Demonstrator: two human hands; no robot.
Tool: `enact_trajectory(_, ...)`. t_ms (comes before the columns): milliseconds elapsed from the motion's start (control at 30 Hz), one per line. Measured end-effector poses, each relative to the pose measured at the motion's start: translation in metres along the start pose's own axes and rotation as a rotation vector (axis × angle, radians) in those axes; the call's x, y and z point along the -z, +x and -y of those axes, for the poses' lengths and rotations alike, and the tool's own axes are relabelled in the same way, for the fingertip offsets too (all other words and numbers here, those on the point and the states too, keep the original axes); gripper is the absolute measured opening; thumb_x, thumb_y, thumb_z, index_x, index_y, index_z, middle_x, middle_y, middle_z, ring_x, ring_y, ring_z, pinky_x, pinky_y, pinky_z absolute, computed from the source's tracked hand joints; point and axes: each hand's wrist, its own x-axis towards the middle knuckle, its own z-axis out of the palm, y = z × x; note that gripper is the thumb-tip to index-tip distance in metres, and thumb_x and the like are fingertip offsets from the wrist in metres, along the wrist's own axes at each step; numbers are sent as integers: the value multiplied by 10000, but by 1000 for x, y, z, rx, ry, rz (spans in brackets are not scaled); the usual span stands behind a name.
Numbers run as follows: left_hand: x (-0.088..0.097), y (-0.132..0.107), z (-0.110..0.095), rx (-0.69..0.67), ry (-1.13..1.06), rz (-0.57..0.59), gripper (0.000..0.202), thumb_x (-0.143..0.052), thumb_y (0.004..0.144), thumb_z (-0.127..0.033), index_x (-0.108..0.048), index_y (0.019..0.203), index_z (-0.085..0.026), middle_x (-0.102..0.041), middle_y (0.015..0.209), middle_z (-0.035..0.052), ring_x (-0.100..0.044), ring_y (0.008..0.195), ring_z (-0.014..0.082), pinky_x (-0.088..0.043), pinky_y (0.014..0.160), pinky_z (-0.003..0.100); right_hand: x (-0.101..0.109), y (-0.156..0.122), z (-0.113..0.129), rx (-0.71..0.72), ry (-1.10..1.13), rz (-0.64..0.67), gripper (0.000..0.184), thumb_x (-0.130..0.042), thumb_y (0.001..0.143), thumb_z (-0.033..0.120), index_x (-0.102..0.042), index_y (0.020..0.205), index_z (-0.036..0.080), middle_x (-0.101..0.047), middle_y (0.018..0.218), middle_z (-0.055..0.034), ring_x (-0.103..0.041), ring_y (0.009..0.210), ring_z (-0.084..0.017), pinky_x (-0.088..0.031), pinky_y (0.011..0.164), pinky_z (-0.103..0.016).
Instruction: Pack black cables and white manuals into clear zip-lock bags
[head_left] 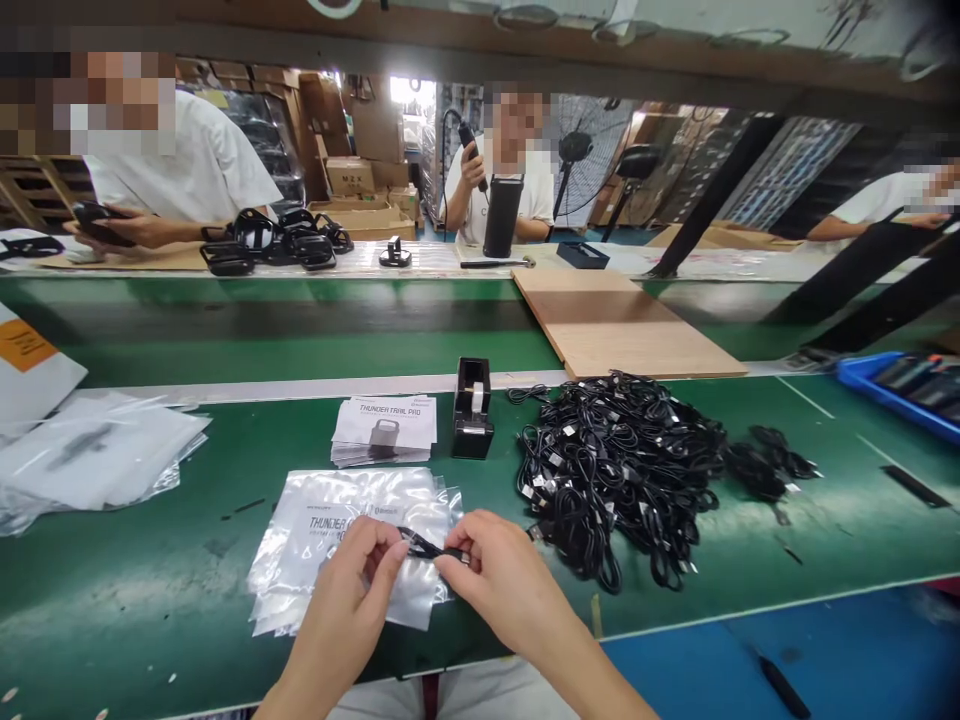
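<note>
A small coiled black cable [424,545] is stretched between my two hands. The fingers of my left hand [360,565] pinch its left end, while my right hand [495,565] grips the other end. Beneath them lies a stack of clear plastic bags [277,560]; the top one has a printed "Thunder Trail Pro" leaflet showing through. Behind the bags sits a pile of printed leaflets [382,425]. To its right stands a black tape dispenser [472,410]. A large heap of bundled black cables [615,480] spreads out right of my right hand.
More bagged sheets [97,450] lie at the left. A wooden board [622,320] bridges toward the far bench, and a blue tray [892,400] is at the right edge. Across the bench, one person holds a black speaker [502,218]; other people work on either side.
</note>
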Motion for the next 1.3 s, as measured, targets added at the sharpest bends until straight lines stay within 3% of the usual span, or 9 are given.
enact_trajectory(167,-1,-1,-4,-26,-45,-1,223,-389,871,-368,-492,740,-221,-478,707,-13,-485,626,151,-409,580,259,-14,16,15,-69,144,0,111,-556,740,223,-636,686,170,-559,592,17,-501,564,-110,-317,519,-191)
enact_trajectory(300,12,5,-7,-5,-94,-75,205,-408,864,-375,-500,773,-215,-495,728,-5,-502,653,153,-422,602,261,-14,16,22,38,283,205,363,-372,861,288,-626,638,155,-355,444,61,-365,392,-70,-228,402,-182)
enact_trajectory(367,22,8,-12,18,-83,-115,203,-424,853,-386,-504,779,-214,-509,726,-6,-510,659,154,-421,603,259,-7,14,28,131,331,294,295,-411,855,302,-662,771,171,-316,468,73,-285,392,-58,-209,396,-174)
enact_trajectory(500,43,13,-30,22,0,-180,211,-432,842,-392,-506,748,-218,-498,670,-29,-469,595,136,-386,568,248,2,18,47,306,218,322,167,-636,726,269,-687,883,241,-412,519,80,-305,461,-61,-242,442,-164)
enact_trajectory(733,72,26,-31,15,-232,-265,261,-447,831,-469,-519,807,-220,-525,778,-13,-503,777,152,-397,728,258,34,41,87,477,105,319,97,-603,768,219,-693,737,203,-624,635,53,-464,528,-74,-319,494,-164)
enact_trajectory(867,71,30,-25,70,-631,-19,562,-491,708,-654,-505,1077,-229,-548,1094,67,-489,1052,233,-401,867,336,69,46,109,557,138,469,57,-633,743,198,-687,726,185,-615,635,54,-473,527,-67,-329,481,-156)
enact_trajectory(967,58,27,-26,64,-867,317,696,-605,558,-688,-543,1056,-205,-611,953,69,-560,925,247,-442,804,361,89,40,117,552,113,603,30,-653,727,179,-681,734,169,-588,609,64,-445,500,-54,-320,463,-147)
enact_trajectory(1033,47,23,-27,79,-925,395,580,-723,509,-587,-596,909,-187,-619,798,35,-581,782,211,-456,714,320,98,34,117,543,45,648,18,-667,716,173,-678,731,171,-569,582,71,-433,486,-52,-319,456,-145)
enact_trajectory(1300,43,11,-28,47,-632,74,268,-626,712,-437,-622,635,-180,-518,577,-20,-445,542,112,-386,515,217,117,11,93,572,-208,482,47,-690,706,267,-655,698,236,-569,865,3,-535,696,-123,-423,610,-213)
